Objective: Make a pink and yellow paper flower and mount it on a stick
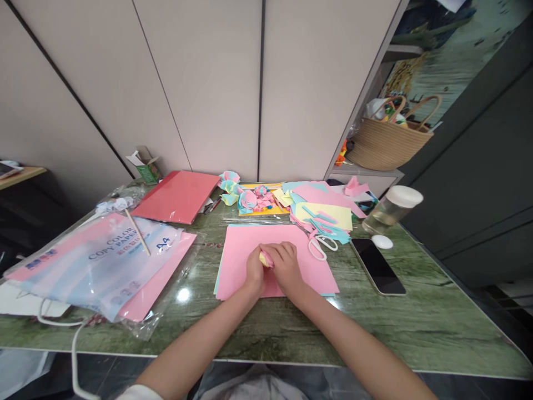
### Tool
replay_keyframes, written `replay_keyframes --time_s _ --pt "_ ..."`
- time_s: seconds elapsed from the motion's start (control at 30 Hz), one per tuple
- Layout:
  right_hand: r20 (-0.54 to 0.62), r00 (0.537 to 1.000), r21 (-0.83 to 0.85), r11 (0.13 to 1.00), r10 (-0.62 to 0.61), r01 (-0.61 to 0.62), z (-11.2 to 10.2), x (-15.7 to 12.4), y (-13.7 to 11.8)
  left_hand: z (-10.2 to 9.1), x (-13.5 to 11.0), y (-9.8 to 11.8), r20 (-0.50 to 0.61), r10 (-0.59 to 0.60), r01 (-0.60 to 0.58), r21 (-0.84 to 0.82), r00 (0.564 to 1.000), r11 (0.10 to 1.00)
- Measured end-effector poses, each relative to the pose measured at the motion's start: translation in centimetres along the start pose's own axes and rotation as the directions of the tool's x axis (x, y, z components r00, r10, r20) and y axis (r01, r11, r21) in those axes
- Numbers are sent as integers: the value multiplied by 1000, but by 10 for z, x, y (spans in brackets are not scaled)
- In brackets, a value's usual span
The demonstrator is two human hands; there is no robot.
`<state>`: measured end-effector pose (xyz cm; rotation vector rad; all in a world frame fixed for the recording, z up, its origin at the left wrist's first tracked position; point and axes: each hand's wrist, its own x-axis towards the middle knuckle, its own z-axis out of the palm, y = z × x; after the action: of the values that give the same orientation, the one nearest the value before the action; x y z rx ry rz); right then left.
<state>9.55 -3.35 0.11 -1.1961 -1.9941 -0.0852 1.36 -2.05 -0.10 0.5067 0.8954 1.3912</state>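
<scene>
My left hand point(254, 270) and my right hand point(286, 266) meet over a pink paper sheet point(237, 247) lying on the green marble table point(416, 328). Together their closed fingers pinch a small folded piece of yellow and pink paper point(265, 258). Most of that piece is hidden between the fingers. White-handled scissors point(320, 246) lie just to the right of my right hand.
A pack of colour copy paper point(95, 261) with a thin wooden stick point(138, 232) lies at the left. A red folder point(179, 195), crumpled paper flowers point(245, 197) and paper scraps point(325, 214) sit at the back. A phone point(377, 265), a white lid point(382, 241) and a jar point(391, 208) are at the right.
</scene>
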Motion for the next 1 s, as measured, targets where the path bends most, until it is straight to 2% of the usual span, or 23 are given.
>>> replay_keyframes --time_s 0.23,0.33,0.4,0.6,0.7,0.8,0.9,0.93,1.0 --pt "7 1000 -35 999 25 -24 2 3 -1 3 0 0 12 5 -4 -71 1000 997" --pt "-14 999 -13 999 31 -31 -1 4 4 3 1 5 55 -35 38 -56 998 998" --pt "-41 998 18 999 43 -42 -5 4 9 3 0 14 133 -92 98 -39 987 994" --pt "-220 974 144 989 49 -18 -15 3 19 4 -7 40 360 -100 128 -53 928 990" --pt "-217 974 134 990 65 -36 -16 2 21 6 -11 41 433 -81 102 -25 898 995" --pt "-115 985 103 988 129 -118 -19 10 14 7 -11 34 420 -93 93 22 903 995" --pt "-35 982 97 978 187 -183 -29 16 3 4 -3 31 333 -199 230 -56 922 972" --pt "-48 983 117 978 177 -170 -33 12 2 2 0 32 294 -285 322 -87 912 943" --pt "-156 981 163 982 120 -94 -38 -11 7 -3 7 35 203 -409 440 -144 890 886"
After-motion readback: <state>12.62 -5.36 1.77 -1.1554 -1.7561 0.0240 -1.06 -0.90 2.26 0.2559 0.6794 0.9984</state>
